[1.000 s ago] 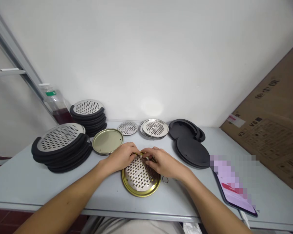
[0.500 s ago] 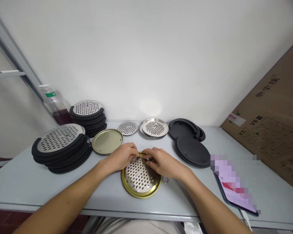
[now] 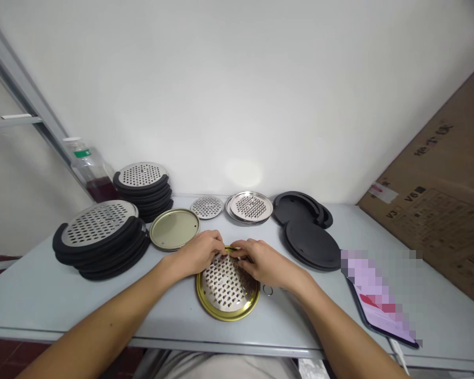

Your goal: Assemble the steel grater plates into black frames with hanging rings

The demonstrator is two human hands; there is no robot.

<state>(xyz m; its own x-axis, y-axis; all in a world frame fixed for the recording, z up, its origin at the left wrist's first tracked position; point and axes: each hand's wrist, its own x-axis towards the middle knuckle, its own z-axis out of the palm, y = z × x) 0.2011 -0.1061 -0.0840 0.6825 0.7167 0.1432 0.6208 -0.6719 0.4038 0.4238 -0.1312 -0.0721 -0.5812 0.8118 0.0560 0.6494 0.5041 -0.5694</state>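
A round metal grater plate [image 3: 226, 289] lies inside a gold-rimmed round lid [image 3: 228, 318] on the table near its front edge. At the far rim, my left hand [image 3: 205, 250] pinches with curled fingers. Close beside it, my right hand [image 3: 258, 261] has its fingers bent over the same rim, thumb below. Whatever the fingertips pinch between them is too small and covered to make out. Just right of the lid lies a small metal ring [image 3: 267, 290].
Stacks of black-rimmed graters [image 3: 100, 242] stand left, by a bottle of dark liquid [image 3: 100, 184]. Gold lids [image 3: 174, 230], a loose grater disc [image 3: 207, 207] and silver grater plates [image 3: 251, 207] lie behind. Black holders [image 3: 313, 246], a phone [image 3: 379, 305] and a cardboard box [image 3: 434, 200] are right.
Hardly anything differs. Both hands stay at the far rim of the lid, with only slight finger movement; the view has shifted a little.
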